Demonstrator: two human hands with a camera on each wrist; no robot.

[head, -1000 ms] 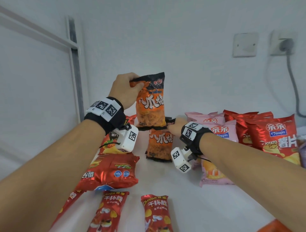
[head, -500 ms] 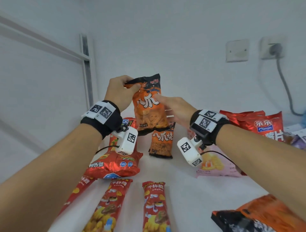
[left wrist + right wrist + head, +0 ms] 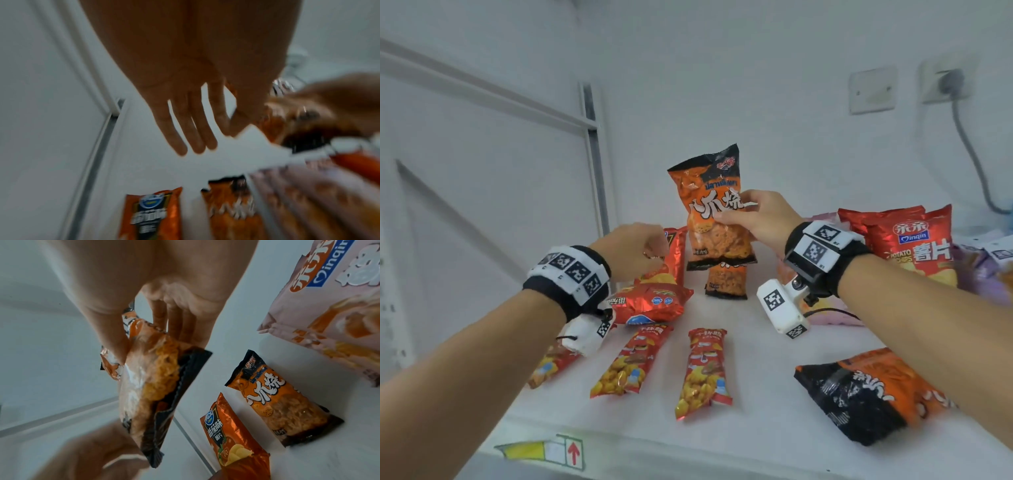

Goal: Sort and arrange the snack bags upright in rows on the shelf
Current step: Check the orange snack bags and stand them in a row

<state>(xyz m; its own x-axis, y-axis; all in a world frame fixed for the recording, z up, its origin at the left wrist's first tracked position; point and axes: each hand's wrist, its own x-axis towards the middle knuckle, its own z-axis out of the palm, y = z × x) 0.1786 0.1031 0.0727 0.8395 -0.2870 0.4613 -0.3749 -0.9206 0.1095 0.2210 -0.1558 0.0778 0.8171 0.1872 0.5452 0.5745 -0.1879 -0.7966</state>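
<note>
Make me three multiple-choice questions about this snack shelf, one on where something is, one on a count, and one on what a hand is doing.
1. Where is the orange and black bag that the right hand holds?
A. flat at the shelf's front edge
B. raised in front of a matching upright bag at the back
C. on the red potato chip bags

2. How many long narrow red packs lie flat in the front row?
A. one
B. three
C. six

3. What is the left hand doing?
A. holding nothing
B. gripping the raised bag's top
C. pressing a pink bag

Answers: B, the head view shows it lifted before its twin. B, three lie side by side. A, the left wrist view shows straight, empty fingers.
</note>
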